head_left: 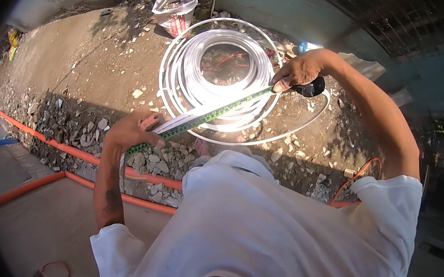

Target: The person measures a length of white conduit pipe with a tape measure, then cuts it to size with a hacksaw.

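A green tape measure blade is stretched at a slant between my two hands, over a coil of white tubing. My left hand is closed on the blade's lower end and on the white tubing end that runs along it. Farther up, my right hand grips the blade with thumb and fingers. The black tape measure case sits at this hand, partly hidden by it. Sun glare washes out the middle of the coil, and one loose loop of tubing swings out to the right.
Orange conduit crosses the ground at the left and continues below my hands. Broken stones litter the dirt. A white sack stands behind the coil, and a plastic bottle lies by the wall.
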The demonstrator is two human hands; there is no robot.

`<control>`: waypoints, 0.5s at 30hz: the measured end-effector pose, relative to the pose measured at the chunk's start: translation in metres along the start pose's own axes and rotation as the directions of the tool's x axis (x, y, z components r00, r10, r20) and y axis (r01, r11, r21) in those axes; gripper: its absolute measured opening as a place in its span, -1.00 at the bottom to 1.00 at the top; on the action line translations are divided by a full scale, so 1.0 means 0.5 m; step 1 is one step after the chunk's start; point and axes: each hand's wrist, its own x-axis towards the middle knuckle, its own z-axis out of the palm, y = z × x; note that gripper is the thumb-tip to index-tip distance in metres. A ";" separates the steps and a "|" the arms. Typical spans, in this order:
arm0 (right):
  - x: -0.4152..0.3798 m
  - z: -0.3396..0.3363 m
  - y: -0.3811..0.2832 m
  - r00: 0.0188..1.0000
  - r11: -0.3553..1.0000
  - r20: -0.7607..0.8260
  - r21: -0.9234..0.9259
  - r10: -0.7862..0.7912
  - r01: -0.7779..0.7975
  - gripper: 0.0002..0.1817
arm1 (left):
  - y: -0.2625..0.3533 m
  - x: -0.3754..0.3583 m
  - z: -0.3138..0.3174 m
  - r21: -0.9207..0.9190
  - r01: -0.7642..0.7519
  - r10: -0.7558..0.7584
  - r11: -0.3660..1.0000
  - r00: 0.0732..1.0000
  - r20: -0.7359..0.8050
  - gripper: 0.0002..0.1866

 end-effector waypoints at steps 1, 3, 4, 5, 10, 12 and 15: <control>0.008 0.001 0.032 1.000 0.999 0.030 0.045 -0.011 0.009 -0.39 | 0.012 -0.011 -0.006 -0.049 -0.007 0.009 0.999 0.999 0.046 -0.45; -0.015 0.003 0.037 0.998 0.997 0.054 0.069 0.028 -0.032 -0.41 | 0.047 -0.036 -0.010 -0.150 -0.013 0.034 0.989 0.989 0.141 -0.49; -0.021 0.010 0.053 0.999 0.997 0.038 0.069 0.019 -0.022 -0.42 | 0.040 -0.032 -0.009 -0.161 -0.072 0.098 0.984 0.982 0.164 -0.55; -0.026 0.020 0.070 1.000 0.997 0.023 0.070 0.012 -0.014 -0.42 | 0.042 -0.033 -0.007 -0.144 -0.046 0.070 0.989 0.983 0.170 -0.57; -0.013 0.067 0.143 0.997 0.985 -0.059 0.161 -0.050 0.058 -0.46 | 0.046 -0.019 -0.001 -0.180 -0.005 0.041 0.984 0.980 0.196 -0.63; -0.022 0.081 0.144 0.992 0.996 -0.122 0.089 -0.013 0.024 -0.43 | 0.041 0.001 0.001 -0.194 0.036 0.002 0.980 0.982 0.190 -0.66; -0.048 0.099 0.127 0.980 0.992 -0.201 0.127 0.015 0.010 -0.47 | 0.047 0.032 0.004 -0.128 0.121 -0.094 0.984 0.976 0.199 -0.68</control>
